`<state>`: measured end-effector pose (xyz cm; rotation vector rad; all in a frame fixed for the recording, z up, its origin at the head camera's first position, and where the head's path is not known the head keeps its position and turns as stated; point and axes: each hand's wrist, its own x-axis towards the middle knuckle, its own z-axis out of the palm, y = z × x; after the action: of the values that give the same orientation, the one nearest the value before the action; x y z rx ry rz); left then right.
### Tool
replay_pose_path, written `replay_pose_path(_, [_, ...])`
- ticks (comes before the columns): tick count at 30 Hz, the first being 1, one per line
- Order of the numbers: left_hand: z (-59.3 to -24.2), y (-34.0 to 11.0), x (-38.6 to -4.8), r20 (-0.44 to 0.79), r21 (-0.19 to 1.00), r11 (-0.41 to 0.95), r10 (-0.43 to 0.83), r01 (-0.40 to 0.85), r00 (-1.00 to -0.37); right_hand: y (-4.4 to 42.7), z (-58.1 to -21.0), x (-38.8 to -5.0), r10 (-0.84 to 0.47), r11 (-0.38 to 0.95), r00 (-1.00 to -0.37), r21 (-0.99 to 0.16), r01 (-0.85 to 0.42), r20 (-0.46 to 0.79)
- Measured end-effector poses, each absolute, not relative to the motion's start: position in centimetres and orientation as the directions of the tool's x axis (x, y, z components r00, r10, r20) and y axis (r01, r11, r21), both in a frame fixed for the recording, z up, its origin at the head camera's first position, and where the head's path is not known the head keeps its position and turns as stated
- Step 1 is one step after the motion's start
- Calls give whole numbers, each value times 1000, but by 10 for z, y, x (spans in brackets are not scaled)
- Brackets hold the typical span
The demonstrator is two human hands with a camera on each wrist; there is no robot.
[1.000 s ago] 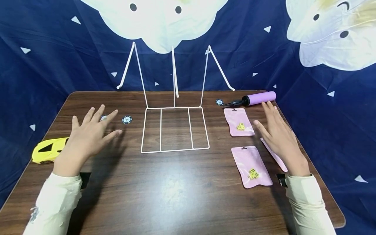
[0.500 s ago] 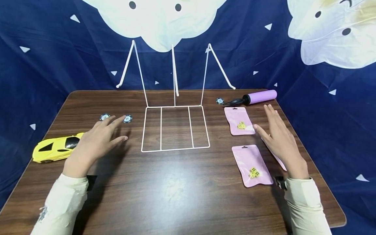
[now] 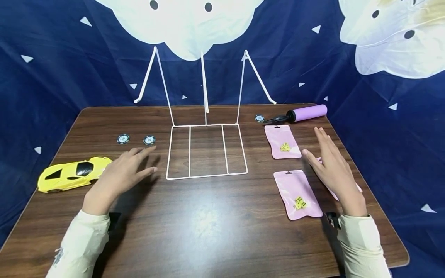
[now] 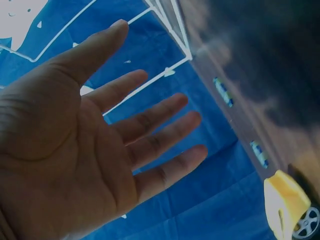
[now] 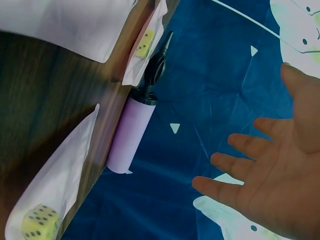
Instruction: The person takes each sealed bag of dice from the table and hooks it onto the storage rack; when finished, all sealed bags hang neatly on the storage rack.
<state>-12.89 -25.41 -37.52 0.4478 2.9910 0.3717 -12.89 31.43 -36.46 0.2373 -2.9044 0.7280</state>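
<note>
My left hand (image 3: 121, 175) hovers over the table between a yellow toy car (image 3: 74, 174) and a white wire rack (image 3: 207, 177); its fingers are spread and hold nothing. Two poker chips, a left chip (image 3: 123, 139) and a right chip (image 3: 149, 140), lie just beyond its fingertips. On the other side my right hand (image 3: 332, 166), also holding nothing, hangs above a pink pouch (image 3: 359, 188) that it partly hides. Left of that hand lie a near pink pouch (image 3: 293, 185) and a far pink pouch (image 3: 279, 135), each showing yellow dice.
A purple hand pump (image 3: 309, 113) with a black nozzle lies at the back right, a third poker chip (image 3: 259, 118) by its tip. Several white prongs (image 3: 259, 77) of the rack rise at the back. Dark blue cloth (image 3: 295, 50) hangs behind the brown table (image 3: 222, 247).
My left hand has moved right and toward me, uncovering the car's front and the left chip. The right hand has shifted slightly, showing more of the pouch beneath it. The objects stay put.
</note>
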Motion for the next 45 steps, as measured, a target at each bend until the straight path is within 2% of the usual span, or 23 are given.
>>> replay_pose_path(7, [-382,-249,-129,-100,305,912,317,274,-943,319,-369,-128,-100,870,-982,-464,-163,159])
replay_pose_path(21, [-389,-249,-128,-58,359,867,391,347,-918,331,-385,-122,-28,874,-989,-476,-95,146])
replay_pose_path(34, [-397,-248,-135,-61,434,818,445,378,-893,340,-397,-117,36,872,-991,-489,-33,131])
replay_pose_path(45, [-405,-244,-138,-64,448,785,507,429,-860,351,-401,-114,70,873,-992,-488,10,105])
